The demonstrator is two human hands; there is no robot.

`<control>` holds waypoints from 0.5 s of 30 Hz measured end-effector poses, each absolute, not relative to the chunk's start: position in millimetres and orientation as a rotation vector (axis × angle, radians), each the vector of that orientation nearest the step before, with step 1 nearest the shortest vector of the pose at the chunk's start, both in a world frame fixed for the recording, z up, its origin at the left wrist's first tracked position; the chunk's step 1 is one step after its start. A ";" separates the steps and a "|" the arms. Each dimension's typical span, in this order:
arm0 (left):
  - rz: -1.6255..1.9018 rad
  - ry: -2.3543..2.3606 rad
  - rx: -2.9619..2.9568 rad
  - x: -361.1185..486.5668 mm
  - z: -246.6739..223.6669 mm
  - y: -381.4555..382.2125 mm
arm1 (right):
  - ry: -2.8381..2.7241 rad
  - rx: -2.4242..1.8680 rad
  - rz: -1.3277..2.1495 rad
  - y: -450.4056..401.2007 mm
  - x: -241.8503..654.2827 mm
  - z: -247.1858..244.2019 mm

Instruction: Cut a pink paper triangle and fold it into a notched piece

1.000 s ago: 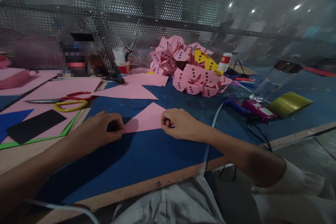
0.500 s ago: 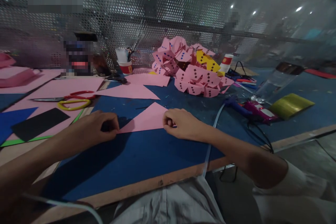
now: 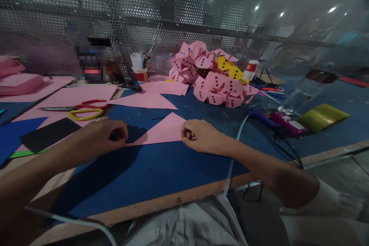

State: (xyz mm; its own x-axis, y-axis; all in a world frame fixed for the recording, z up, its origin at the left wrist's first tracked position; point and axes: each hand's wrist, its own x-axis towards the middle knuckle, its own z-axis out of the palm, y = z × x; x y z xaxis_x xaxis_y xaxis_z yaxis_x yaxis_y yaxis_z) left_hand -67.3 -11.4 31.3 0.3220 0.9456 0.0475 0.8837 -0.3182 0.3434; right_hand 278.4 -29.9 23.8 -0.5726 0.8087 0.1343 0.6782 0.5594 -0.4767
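Observation:
A pink triangular sheet of paper lies on the blue tabletop, its point facing away from me. At its left corner, my left hand is closed in a pinch on a thin pink tip. My right hand is curled closed over the right corner and covers it. Just beyond the triangle lies another pink paper piece with a pointed end.
Red-and-yellow-handled scissors lie left beside a black paper piece. Folded pink paper pieces with printed dots are heaped at the back. To the right are a purple-and-blue glue gun, a clear bottle and a pale cable.
My left hand has shifted slightly left, and more of the thin pink tip shows at its fingers. My right hand stays at the right corner. The view has turned slightly.

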 end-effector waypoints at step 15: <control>0.579 1.227 2.410 -28.2 11.3 -23.4 | -2.473 -1.212 0.546 -30.3 279.1 25.9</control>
State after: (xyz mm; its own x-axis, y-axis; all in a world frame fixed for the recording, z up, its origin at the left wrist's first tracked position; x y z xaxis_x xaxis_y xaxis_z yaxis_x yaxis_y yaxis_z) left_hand -28.2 -23.4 11.3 0.5355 0.8231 0.1892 0.6696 -0.5503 0.4988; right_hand 279.1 -30.3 25.9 -0.5824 0.8032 0.1252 0.6758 0.5640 -0.4746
